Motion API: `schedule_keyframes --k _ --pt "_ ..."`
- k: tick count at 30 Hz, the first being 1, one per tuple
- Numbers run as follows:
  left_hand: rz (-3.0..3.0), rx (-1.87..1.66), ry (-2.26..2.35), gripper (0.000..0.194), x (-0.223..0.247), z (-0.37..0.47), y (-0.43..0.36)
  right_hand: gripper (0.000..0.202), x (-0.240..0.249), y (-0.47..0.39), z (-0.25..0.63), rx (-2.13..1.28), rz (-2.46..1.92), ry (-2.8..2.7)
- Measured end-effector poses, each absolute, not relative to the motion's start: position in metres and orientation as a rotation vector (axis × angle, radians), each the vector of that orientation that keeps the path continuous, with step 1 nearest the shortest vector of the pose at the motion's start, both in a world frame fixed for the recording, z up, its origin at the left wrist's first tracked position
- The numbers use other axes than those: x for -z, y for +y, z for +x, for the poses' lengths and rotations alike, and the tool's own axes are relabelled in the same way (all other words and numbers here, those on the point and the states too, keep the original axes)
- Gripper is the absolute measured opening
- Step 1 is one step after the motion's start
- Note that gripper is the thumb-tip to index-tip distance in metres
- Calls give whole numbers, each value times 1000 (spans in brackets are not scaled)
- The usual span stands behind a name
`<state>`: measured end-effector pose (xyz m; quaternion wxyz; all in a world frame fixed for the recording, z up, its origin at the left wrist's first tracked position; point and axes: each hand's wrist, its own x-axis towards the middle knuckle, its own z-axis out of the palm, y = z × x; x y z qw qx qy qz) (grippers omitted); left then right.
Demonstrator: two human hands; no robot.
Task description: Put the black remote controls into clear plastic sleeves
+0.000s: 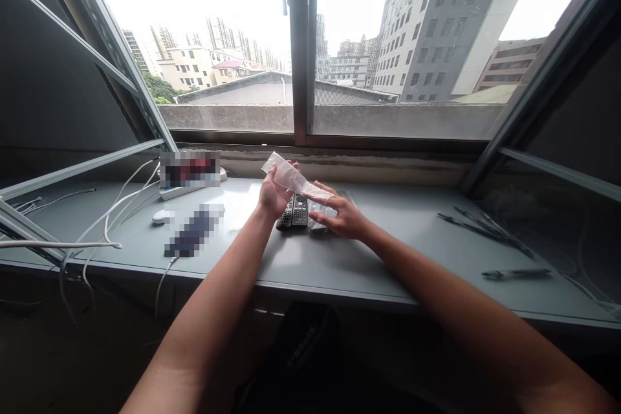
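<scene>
A long, narrow translucent plastic bag (294, 176) slants over the desk, its upper end to the left. My left hand (274, 195) grips it near that end, thumb on the front and fingers behind. At the lower right end, my right hand (342, 215) has its fingers on the plastic, with the thumb lower and apart. Whether anything is inside the bag I cannot make out. Beneath it, black remote controls (299, 212) lie side by side on the desk, partly covered by bag and hands. More clear plastic wrapping (317, 225) lies beside them, under my right hand.
On the grey desk (388, 265), a blurred dark object (191, 233) with a cable, a white rounded item (160, 217) and a white power strip (194, 189) lie left. Black cables (485, 233) and a pen-like item (515, 274) lie right. A window stands behind; metal frames flank both sides.
</scene>
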<state>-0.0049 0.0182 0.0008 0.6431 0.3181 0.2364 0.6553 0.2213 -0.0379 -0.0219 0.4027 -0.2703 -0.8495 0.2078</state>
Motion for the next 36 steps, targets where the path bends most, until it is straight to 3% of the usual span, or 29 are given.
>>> schedule_keyframes --k 6,18,36 --pt "619 -1654 585 26 5 -21 33 43 19 -38 222 -551 -654 -2128" --pt "586 -1706 650 21 11 -23 37 51 19 -37 223 -639 -733 -2121" --pt "446 -1829 491 38 11 -32 43 52 19 -40 225 -780 -832 -2130"
